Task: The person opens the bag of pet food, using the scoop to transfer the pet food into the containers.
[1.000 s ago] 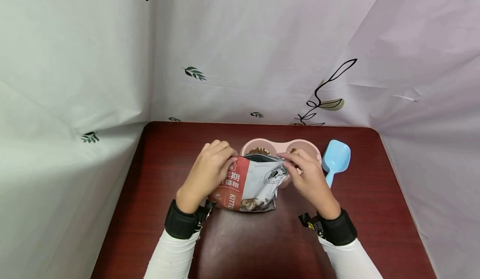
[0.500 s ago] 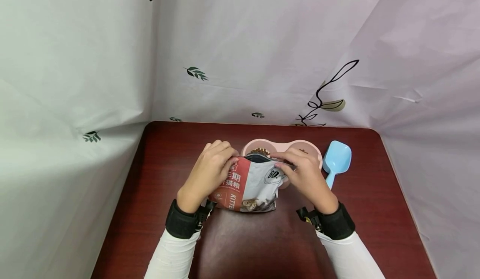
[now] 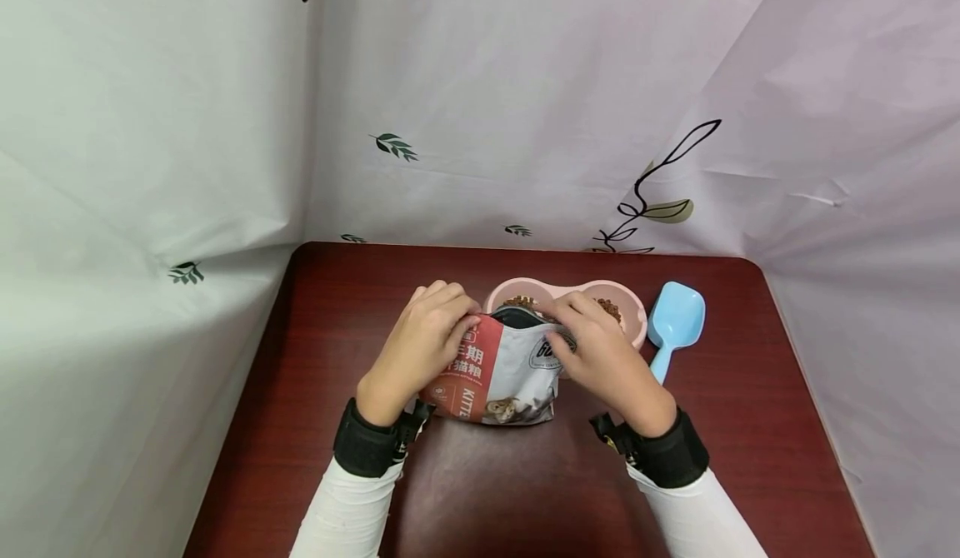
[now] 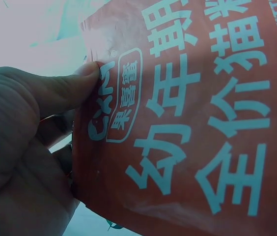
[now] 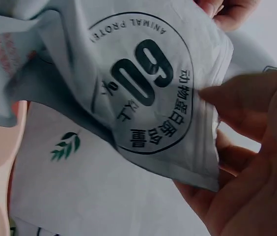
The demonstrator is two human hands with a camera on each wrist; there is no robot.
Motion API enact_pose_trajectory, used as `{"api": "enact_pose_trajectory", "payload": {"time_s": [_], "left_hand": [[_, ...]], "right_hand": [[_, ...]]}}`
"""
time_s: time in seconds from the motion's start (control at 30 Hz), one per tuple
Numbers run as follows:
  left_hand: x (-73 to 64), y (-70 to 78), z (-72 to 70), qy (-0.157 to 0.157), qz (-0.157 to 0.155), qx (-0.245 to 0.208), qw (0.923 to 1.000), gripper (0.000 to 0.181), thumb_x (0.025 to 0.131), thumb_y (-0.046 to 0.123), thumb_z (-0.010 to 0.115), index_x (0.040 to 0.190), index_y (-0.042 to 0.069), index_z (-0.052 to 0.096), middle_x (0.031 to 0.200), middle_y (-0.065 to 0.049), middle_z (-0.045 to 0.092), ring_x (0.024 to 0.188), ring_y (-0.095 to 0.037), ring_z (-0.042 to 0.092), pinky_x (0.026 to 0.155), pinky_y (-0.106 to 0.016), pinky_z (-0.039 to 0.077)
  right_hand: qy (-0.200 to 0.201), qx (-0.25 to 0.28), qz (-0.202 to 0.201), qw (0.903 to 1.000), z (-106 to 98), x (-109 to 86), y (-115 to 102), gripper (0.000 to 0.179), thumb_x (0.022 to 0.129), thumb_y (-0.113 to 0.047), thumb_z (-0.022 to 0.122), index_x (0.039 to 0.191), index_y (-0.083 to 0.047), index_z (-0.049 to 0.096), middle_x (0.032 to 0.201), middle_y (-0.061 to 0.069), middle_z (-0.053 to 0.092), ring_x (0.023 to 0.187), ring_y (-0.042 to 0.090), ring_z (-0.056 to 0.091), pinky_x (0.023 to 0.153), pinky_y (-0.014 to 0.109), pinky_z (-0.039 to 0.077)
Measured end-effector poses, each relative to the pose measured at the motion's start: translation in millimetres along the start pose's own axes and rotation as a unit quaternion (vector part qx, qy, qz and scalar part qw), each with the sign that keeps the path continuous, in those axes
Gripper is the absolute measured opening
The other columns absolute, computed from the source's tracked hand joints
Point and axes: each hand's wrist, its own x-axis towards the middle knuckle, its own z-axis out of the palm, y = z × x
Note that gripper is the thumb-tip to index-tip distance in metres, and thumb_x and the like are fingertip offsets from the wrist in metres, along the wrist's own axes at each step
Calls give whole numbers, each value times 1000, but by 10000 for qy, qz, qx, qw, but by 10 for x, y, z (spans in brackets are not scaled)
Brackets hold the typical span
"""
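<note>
A red and white bag of kitten food (image 3: pixel 517 375) stands in front of a pink double bowl, its dark mouth gaping between the hands. My left hand (image 3: pixel 423 337) grips the bag's upper left corner. In the left wrist view, the thumb (image 4: pixel 79 88) presses on the red front panel (image 4: pixel 178 128), with fingers behind. My right hand (image 3: pixel 607 362) pinches the top edge toward the right. The right wrist view shows its thumb (image 5: pixel 241 101) on the zip strip by the "60%" print, fingers behind the bag (image 5: pixel 143 113). Part of the far bag wall is hidden.
The pink double bowl (image 3: pixel 553 291) holds brown kibble (image 3: pixel 609 308) in both cups, partly covered by the bag and right hand. A light blue scoop (image 3: pixel 677 312) lies right of it. White patterned cloth (image 3: pixel 510 108) surrounds the dark red table (image 3: pixel 360 291).
My right hand has slid left along the bag's top edge, narrowing the mouth and uncovering more kibble in the right cup. The left hand keeps its hold on the corner.
</note>
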Motion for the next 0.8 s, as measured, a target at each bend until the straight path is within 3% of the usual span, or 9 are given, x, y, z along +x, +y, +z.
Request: {"api": "enact_pose_trajectory", "payload": {"time_s": [0.13,0.33,0.53,0.8], "left_hand": [[2,0,5,-54,-37,7,10000,4,88,13,71,87,8,71,80,1,62,79,-16,49,68,-36,40],[1,-8,13,30,16,-19,10000,4,86,12,72,86,8,71,79,1,63,77,-17,50,67,-36,40],[-1,-20,14,88,41,-61,9999,4,86,11,72,85,7,70,79,1,63,77,-17,50,66,-36,40],[-2,-15,16,-34,-17,-2,10000,4,88,12,70,86,8,71,80,2,62,78,-16,49,67,-36,40]], "right_hand": [[-39,71,-120,9999,-8,45,-34,35,86,-17,74,119,-8,68,107,6,64,97,16,58,78,39,52],[316,406,-217,9984,27,64,3,15,86,-11,73,101,-11,74,90,0,67,80,9,59,62,33,51],[605,509,-176,9967,64,49,42,9,83,-11,75,92,-14,76,81,-4,65,69,8,55,57,32,46],[246,404,145,9988,53,63,-20,10,85,-11,74,95,-13,73,87,-1,65,75,11,56,61,34,48]]}}
